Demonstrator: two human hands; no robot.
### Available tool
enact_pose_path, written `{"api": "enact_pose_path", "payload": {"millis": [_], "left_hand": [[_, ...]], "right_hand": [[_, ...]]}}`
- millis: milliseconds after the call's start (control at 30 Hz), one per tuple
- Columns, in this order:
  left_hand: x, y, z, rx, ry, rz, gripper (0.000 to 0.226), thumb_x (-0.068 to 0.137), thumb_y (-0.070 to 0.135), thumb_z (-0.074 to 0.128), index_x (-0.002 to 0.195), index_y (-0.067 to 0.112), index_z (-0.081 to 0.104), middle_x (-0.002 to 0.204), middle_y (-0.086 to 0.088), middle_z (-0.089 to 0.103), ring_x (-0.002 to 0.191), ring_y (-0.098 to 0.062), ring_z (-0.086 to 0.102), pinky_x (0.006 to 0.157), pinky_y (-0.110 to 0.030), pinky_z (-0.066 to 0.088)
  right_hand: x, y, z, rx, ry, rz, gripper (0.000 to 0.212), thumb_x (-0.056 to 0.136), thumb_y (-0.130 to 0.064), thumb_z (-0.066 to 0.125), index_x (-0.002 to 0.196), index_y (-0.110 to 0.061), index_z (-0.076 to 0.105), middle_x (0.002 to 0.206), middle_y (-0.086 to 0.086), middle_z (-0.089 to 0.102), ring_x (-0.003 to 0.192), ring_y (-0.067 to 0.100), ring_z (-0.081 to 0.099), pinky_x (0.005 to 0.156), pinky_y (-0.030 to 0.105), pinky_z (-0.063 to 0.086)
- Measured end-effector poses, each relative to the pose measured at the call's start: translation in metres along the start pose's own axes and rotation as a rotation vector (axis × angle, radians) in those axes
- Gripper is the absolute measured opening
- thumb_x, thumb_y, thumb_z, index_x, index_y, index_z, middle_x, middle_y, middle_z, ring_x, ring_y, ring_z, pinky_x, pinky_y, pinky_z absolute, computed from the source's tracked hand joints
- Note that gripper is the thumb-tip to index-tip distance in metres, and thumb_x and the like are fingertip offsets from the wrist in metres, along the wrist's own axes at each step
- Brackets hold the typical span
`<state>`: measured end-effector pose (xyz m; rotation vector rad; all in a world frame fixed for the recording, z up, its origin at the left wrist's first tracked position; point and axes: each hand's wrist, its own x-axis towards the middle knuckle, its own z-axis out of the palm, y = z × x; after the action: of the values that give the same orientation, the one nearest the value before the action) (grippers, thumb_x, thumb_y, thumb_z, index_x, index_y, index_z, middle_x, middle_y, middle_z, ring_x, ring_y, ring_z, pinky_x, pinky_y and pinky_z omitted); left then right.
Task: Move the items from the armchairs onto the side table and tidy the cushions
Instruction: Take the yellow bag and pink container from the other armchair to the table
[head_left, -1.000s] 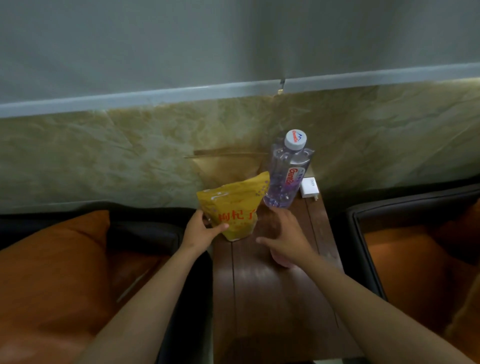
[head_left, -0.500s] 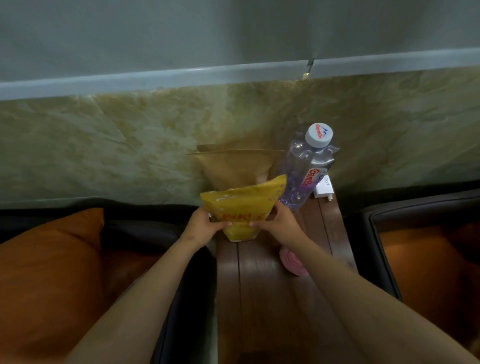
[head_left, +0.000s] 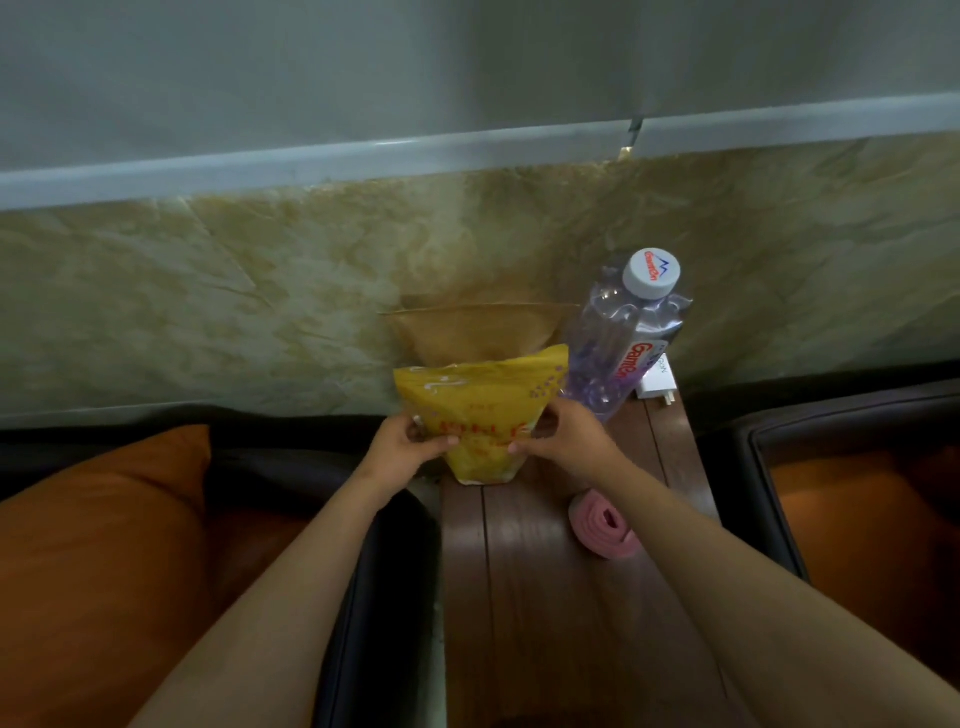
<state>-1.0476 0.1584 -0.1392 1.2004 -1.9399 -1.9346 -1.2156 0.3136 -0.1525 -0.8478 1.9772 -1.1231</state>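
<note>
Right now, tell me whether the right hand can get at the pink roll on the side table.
Probably yes. The pink roll lies uncovered on the side table, close behind the right hand. That hand grips the yellow bag and would have to let go first.

Both bare forearms reach forward, left hand (head_left: 404, 441) and right hand (head_left: 566, 441) pinching the yellow pouch (head_left: 483, 397) between them.

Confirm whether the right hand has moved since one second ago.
Yes. The right hand left the pink roll, going forward-left to the yellow bag, whose right edge it grips.
</note>
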Motion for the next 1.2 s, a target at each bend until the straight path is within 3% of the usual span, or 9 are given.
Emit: {"api": "enact_pose_path", "payload": {"millis": [200,433,600,733,800,933,1000,1100,1200], "left_hand": [[-0.004,-0.008,0.009,0.015,-0.002,0.005,0.027,0.077,-0.012,0.067,0.089,0.012,0.065,0.076,0.011,0.073,0.078,0.0,0.067,0.078,-0.018,0.053],[-0.006,-0.004,0.017,0.084,0.104,0.081,0.037,0.076,0.001,0.076,0.111,0.004,0.063,0.106,-0.007,0.067,0.098,-0.012,0.062,0.091,-0.028,0.046],[-0.01,-0.006,0.024,0.124,0.225,0.106,0.031,0.075,-0.002,0.075,0.1,0.011,0.062,0.092,0.001,0.066,0.076,0.012,0.061,0.074,-0.01,0.048],[-0.015,-0.009,0.028,0.101,0.302,0.115,0.025,0.073,-0.002,0.077,0.093,0.009,0.064,0.093,-0.011,0.069,0.086,-0.014,0.065,0.084,-0.032,0.051],[-0.015,-0.009,0.03,0.097,0.316,0.118,0.023,0.074,-0.002,0.076,0.09,0.008,0.065,0.093,-0.012,0.069,0.088,-0.019,0.064,0.084,-0.033,0.051],[-0.019,-0.009,0.033,0.04,0.291,0.098,0.029,0.076,-0.009,0.071,0.097,0.008,0.06,0.091,-0.005,0.066,0.075,0.008,0.063,0.073,-0.012,0.049],[-0.022,-0.008,0.034,0.007,0.281,0.096,0.033,0.076,-0.012,0.069,0.1,0.008,0.057,0.091,0.003,0.064,0.078,0.007,0.062,0.069,-0.006,0.046],[-0.029,-0.007,0.032,-0.002,0.267,0.088,0.04,0.074,-0.009,0.073,0.107,0.008,0.057,0.099,0.002,0.064,0.092,-0.003,0.058,0.077,-0.007,0.045],[-0.038,-0.01,0.031,0.0,0.289,0.05,0.055,0.07,-0.004,0.078,0.119,0.003,0.053,0.117,-0.008,0.059,0.111,-0.017,0.054,0.096,-0.027,0.043]], "right_hand": [[-0.013,0.001,0.003,-0.208,0.208,-0.024,0.054,0.057,-0.042,0.087,0.095,-0.008,0.068,0.088,0.006,0.073,0.082,0.019,0.067,0.074,0.039,0.053],[-0.012,-0.002,0.003,0.01,0.291,0.024,0.038,0.064,-0.02,0.086,0.096,-0.007,0.07,0.094,0.006,0.073,0.086,0.015,0.066,0.078,0.028,0.051],[-0.01,-0.011,0.002,-0.091,0.296,-0.016,0.041,0.066,-0.022,0.085,0.099,-0.005,0.069,0.095,0.007,0.072,0.087,0.017,0.064,0.073,0.023,0.046],[-0.014,-0.015,0.002,-0.206,0.358,0.011,0.049,0.065,-0.032,0.084,0.105,-0.013,0.066,0.091,0.006,0.072,0.085,0.024,0.066,0.075,0.038,0.053],[-0.016,-0.017,0.005,-0.21,0.371,0.017,0.053,0.065,-0.03,0.084,0.112,-0.014,0.064,0.096,0.006,0.072,0.089,0.025,0.066,0.077,0.038,0.053],[-0.02,-0.018,0.01,-0.135,0.351,0.01,0.058,0.066,-0.023,0.084,0.117,-0.009,0.061,0.104,0.009,0.07,0.097,0.023,0.064,0.079,0.027,0.046],[-0.021,-0.017,0.009,-0.118,0.314,0.01,0.059,0.066,-0.021,0.084,0.118,-0.009,0.059,0.104,0.008,0.069,0.095,0.022,0.064,0.075,0.022,0.042],[-0.027,-0.012,0.004,-0.16,0.267,0.013,0.057,0.067,-0.024,0.084,0.117,-0.012,0.059,0.102,0.006,0.066,0.091,0.019,0.061,0.07,0.021,0.039],[-0.034,-0.007,0.002,-0.202,0.27,0.045,0.051,0.068,-0.029,0.083,0.11,-0.013,0.061,0.109,0.006,0.064,0.098,0.021,0.06,0.081,0.029,0.045]]}}
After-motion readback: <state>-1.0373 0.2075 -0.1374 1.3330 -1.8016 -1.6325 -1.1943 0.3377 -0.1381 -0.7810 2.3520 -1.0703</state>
